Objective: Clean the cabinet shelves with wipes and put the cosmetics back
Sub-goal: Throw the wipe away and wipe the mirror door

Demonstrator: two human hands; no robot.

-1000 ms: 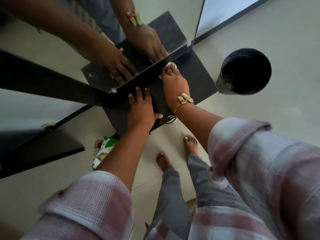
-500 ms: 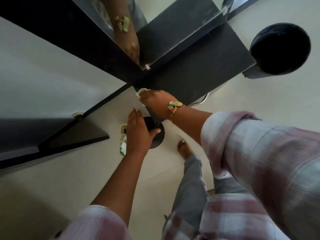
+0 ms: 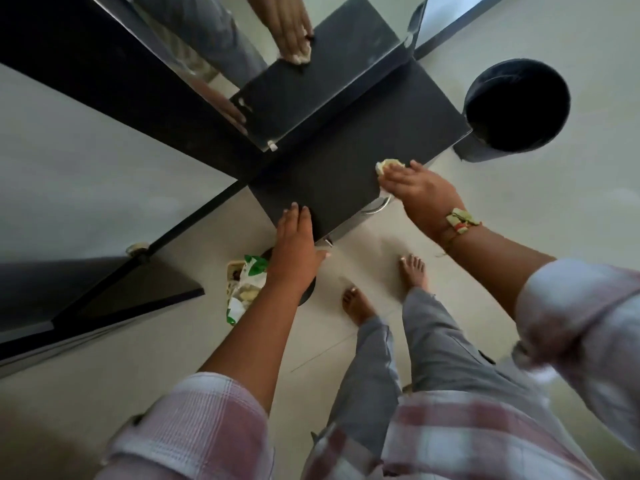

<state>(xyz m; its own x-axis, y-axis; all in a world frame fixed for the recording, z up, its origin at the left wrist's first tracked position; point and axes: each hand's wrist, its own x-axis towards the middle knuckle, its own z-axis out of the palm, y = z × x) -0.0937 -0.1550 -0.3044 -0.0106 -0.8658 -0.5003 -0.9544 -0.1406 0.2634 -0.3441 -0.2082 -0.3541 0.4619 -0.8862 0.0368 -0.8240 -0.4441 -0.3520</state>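
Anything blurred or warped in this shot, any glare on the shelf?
Head view: the right sleeve is smeared by blur and stretched by the wide-angle lens; the mirror doubles the right hand and wipe; the dark shelf shows soft light, no glare.

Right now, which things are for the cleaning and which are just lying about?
For the job: wipe, dark shelf, right hand pressing the wipe, left hand touching the shelf.
Lying about: black bin, green-and-white packet on the floor.

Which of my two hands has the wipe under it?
The right hand, wearing the green wristband, presses the crumpled pale wipe onto the dark shelf; the left hand rests empty on the shelf's near corner.
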